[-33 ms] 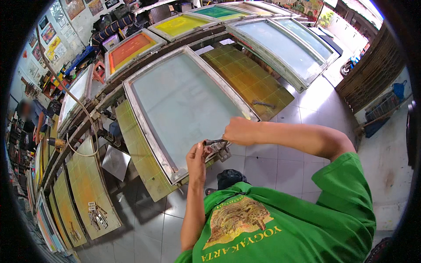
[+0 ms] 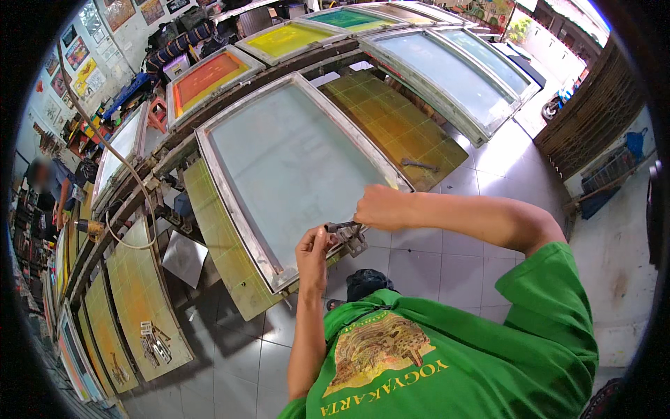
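A pale screen-printing frame [image 2: 293,153] with a worn light rim lies tilted in front of me over a yellow-green board. At its near edge sits a metal clamp or hinge bracket [image 2: 356,241]. My right hand [image 2: 384,207] is closed in a fist around the far end of a dark wrench [image 2: 340,226], just above the bracket. My left hand [image 2: 312,250] has its thumb and fingers closed about the wrench's other end. The fingers hide part of the tool and the bracket. Another dark wrench [image 2: 420,165] lies on the olive-yellow board [image 2: 391,115] behind the frame.
Coloured screen frames, among them a yellow one [image 2: 293,40] and an orange one [image 2: 213,77], line the long rack. Loose metal parts [image 2: 155,343] rest on a lower left board. A hose [image 2: 132,167] hangs at left. A person [image 2: 59,185] stands at far left.
The fingers of my left hand have shifted very slightly at the wrench's end. My right hand and the frame look almost unmoved.
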A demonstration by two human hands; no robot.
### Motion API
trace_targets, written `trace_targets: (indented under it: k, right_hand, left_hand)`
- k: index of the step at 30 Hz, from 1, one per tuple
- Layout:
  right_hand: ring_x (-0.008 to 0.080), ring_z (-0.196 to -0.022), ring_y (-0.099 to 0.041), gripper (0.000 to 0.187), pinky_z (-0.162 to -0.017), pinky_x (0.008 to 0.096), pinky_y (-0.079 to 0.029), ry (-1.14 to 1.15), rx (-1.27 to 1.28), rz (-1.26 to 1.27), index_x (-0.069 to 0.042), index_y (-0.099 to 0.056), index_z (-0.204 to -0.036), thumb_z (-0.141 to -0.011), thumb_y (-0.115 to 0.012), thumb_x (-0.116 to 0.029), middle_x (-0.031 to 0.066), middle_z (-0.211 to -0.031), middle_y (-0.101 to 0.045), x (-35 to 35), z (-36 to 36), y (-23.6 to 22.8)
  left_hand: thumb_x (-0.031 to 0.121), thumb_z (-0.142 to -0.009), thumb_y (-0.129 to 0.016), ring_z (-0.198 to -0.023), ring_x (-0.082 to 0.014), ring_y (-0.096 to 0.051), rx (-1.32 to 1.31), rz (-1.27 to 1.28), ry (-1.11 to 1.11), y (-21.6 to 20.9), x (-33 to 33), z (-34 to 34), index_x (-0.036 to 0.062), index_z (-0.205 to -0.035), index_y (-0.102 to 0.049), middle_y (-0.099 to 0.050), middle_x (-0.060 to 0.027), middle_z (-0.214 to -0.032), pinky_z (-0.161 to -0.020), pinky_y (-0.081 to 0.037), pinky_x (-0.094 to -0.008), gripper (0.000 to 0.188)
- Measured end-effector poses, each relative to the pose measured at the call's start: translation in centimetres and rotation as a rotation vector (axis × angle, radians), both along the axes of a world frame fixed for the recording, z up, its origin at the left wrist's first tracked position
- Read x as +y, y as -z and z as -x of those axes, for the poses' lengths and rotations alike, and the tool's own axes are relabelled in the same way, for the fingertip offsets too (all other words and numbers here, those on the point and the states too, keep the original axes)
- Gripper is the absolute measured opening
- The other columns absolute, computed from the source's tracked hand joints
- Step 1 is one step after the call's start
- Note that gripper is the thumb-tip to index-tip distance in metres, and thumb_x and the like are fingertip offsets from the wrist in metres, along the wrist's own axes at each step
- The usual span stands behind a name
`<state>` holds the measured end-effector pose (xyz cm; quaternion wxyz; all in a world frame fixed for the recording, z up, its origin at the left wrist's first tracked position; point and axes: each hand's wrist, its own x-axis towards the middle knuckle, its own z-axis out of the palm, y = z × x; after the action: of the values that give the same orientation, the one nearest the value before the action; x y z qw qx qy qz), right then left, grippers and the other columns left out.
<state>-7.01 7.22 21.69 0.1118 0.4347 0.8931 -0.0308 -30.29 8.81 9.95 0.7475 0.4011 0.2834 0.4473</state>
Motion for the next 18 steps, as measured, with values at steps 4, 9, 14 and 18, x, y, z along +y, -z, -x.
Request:
trace_targets:
  k: [4, 9, 14, 18]
  right_hand:
    - [0.0292, -0.079, -0.072, 0.009, -0.078, 0.0414, -0.053, -0.091, -0.075, -0.040, -0.010, -0.073, -0.078, -0.083, -0.069, -0.017, 0.0085, -0.077, -0.073, 0.7, -0.9, 0.5]
    - [0.0209, -0.095, -0.068, 0.010, -0.092, 0.0379, -0.048, -0.414, -0.085, -0.198, -0.016, -0.075, -0.074, -0.081, -0.069, -0.020, -0.0005, -0.076, -0.072, 1.1, -1.2, 0.8]
    - [0.0203, -0.106, -0.061, 0.011, -0.099, 0.0366, -0.045, -0.636, -0.105, -0.358, -0.012, -0.071, -0.078, -0.081, -0.067, -0.022, -0.0013, -0.085, -0.069, 1.3, -1.8, -0.5]
    - [0.0201, -0.111, -0.057, 0.012, -0.096, 0.0374, -0.044, -0.712, -0.068, -0.507, -0.019, -0.074, -0.071, -0.078, -0.067, -0.026, -0.0008, -0.096, -0.067, 1.2, -1.5, -0.4]
  left_hand:
    - [0.015, -0.094, -0.079, -0.086, -0.0114, -0.066, 0.231, -0.136, 0.122, -3.2, 0.1, 0.7, -0.0008, -0.108, -0.077, -0.075, -0.0049, -0.097, -0.080, -0.053, -0.0283, 0.021]
    - [0.018, -0.089, -0.082, -0.079, -0.0114, -0.068, 0.639, -0.358, 0.308, -9.7, -1.6, 1.2, -0.0028, -0.099, -0.078, -0.078, -0.0078, -0.090, -0.074, -0.054, -0.0278, 0.024]
    - [0.026, -0.088, -0.082, -0.071, -0.0145, -0.070, 0.791, -0.412, 0.315, -11.9, -3.7, -0.7, -0.0024, -0.098, -0.078, -0.078, -0.0111, -0.084, -0.069, -0.054, -0.0321, 0.030]
    - [0.034, -0.086, -0.084, -0.077, -0.0221, -0.074, 0.824, -0.360, 0.313, -10.4, -5.0, -3.5, -0.0019, -0.096, -0.075, -0.077, -0.0137, -0.083, -0.073, -0.056, -0.0364, 0.039]
